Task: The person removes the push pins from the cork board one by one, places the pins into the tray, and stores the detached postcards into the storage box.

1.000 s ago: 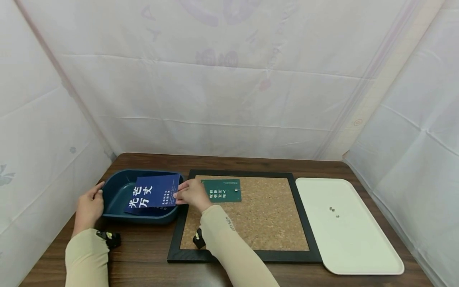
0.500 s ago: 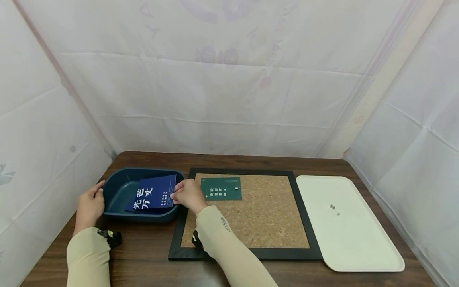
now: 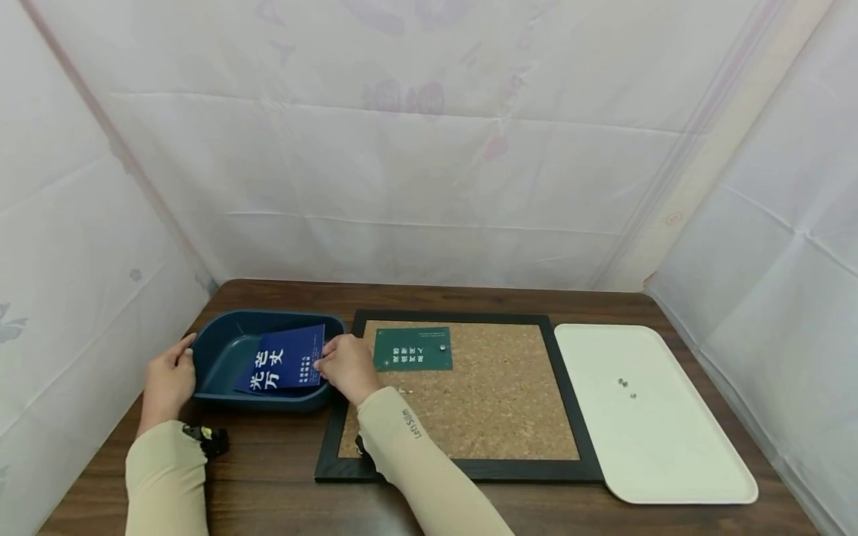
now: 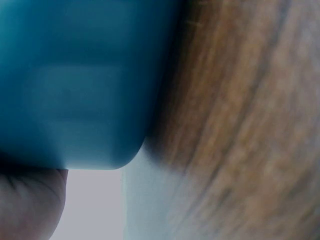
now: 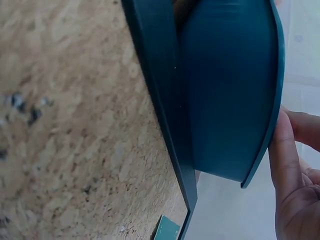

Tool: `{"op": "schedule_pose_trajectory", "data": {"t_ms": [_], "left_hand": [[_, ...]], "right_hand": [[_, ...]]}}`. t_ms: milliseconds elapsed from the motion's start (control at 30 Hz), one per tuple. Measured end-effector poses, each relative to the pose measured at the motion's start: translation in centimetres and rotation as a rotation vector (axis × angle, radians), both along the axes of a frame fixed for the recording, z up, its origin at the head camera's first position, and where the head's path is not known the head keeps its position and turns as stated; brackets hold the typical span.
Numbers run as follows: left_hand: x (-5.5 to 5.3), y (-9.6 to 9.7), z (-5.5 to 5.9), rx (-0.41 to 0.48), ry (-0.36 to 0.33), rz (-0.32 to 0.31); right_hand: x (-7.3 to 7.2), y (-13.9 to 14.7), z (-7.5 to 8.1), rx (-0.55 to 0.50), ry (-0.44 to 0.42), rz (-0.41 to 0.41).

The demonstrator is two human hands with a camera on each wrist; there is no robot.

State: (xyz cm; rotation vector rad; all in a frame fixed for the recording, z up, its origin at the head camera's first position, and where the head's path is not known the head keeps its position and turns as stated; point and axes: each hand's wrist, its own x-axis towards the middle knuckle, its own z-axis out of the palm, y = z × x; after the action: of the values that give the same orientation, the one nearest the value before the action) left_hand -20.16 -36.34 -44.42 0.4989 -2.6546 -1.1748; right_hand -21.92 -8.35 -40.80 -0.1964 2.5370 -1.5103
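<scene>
A dark blue plastic basin [image 3: 220,366] stands at the left of the table. My left hand [image 3: 169,383] grips its left rim, and in the left wrist view the basin's wall [image 4: 80,100] fills the upper left. Inside lie dark blue cards with white characters; the top blue card [image 3: 284,365] has its right edge pinched by my right hand [image 3: 348,366]. That hand is over the basin's right rim, beside the framed cork board [image 3: 499,409]. In the right wrist view its fingers [image 5: 286,155] are at the rim, and the card is hidden.
On the cork board's upper left lies a green card [image 3: 400,357] with a small round tack [image 3: 442,348] at its right side. A cream tray [image 3: 677,454] is to the right, bearing several small shiny pieces [image 3: 623,383]. White sheeting [image 3: 429,171] encloses the table's back and sides.
My right hand has shifted slightly left with the blue card, which now lies more nearly over the card beneath it. The left hand keeps its hold on the rim.
</scene>
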Motion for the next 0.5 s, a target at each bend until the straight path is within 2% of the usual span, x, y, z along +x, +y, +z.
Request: {"op": "schedule_pose_trajectory", "data": {"t_ms": [200, 500], "left_hand": [[0.04, -0.04, -0.02, -0.012, 0.018, -0.002], [0.17, 0.11, 0.04, 0.004, 0.003, -0.002]], "right_hand": [[0.16, 0.01, -0.05, 0.026, 0.020, 0.008], [0.19, 0.14, -0.44, -0.030, 0.010, 0.004]]}}
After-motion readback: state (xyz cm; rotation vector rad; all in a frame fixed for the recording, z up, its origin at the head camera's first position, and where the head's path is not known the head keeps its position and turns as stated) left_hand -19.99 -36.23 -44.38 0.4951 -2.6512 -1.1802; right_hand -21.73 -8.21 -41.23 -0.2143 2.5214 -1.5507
